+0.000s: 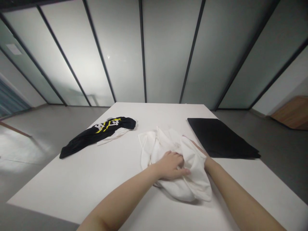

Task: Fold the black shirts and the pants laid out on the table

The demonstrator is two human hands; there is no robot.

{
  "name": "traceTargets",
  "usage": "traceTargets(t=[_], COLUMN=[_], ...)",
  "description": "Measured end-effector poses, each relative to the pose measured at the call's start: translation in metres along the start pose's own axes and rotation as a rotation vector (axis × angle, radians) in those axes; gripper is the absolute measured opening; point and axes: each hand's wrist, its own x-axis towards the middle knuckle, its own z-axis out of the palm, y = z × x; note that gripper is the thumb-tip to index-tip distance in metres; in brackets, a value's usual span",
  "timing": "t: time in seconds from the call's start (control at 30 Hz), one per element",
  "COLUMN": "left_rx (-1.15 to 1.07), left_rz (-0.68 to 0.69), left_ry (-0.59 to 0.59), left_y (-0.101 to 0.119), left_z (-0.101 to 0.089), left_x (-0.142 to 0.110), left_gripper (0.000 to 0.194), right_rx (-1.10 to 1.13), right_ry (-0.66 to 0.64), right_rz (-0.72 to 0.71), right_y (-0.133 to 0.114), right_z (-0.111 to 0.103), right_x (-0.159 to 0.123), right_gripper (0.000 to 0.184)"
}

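Note:
A crumpled white garment [166,141] is bunched up in front of me on the white table. My left hand [170,165] is on top of it, fingers curled into the fabric and the thumb pointing right. On the garment's far right side, my right hand [197,147] reaches in behind a raised fold. Cloth covers most of that hand, so its fingers are hidden. Which kind of garment this is, I cannot make out.
A black garment [81,140] with yellow and white print lies at the left of the table [96,183], with white fabric along its side. Flat black folded cloth [218,138] lies at the right. Frosted glass panels [166,51] stand behind the table.

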Motion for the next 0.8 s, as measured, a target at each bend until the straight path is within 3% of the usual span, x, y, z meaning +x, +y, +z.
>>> traceTargets(t=[0.13, 0.2, 0.43, 0.6, 0.7, 0.8], left_rx=[0.012, -0.002, -0.015, 0.137, 0.121, 0.077], left_rz=[0.054, 0.081, 0.027, -0.047, -0.095, -0.064], left_ry=[-0.088, -0.143, -0.232, -0.375, -0.441, -0.462], left_y=[0.019, 0.028, 0.050, 0.065, 0.067, 0.060], left_z=[0.007, 0.010, -0.001, 0.012, 0.017, -0.001], left_x=[0.002, 0.001, -0.012, -0.020, -0.022, -0.023], left_gripper=[0.083, 0.089, 0.099, 0.119, 0.107, 0.078], right_rx=[-0.100, -0.108, -0.102, -0.121, -0.127, -0.142], right_ry=[-0.203, -0.231, -0.140, -0.046, -0.004, 0.039], right_rz=[-0.012, -0.020, 0.025, 0.032, 0.034, 0.045], right_y=[-0.009, -0.015, -0.022, -0.017, -0.016, -0.012], right_z=[-0.003, -0.006, -0.015, -0.016, -0.016, -0.016], right_x=[-0.003, -0.009, -0.022, -0.020, -0.019, -0.019], right_gripper=[0.012, 0.011, 0.016, 0.016, 0.018, 0.019])
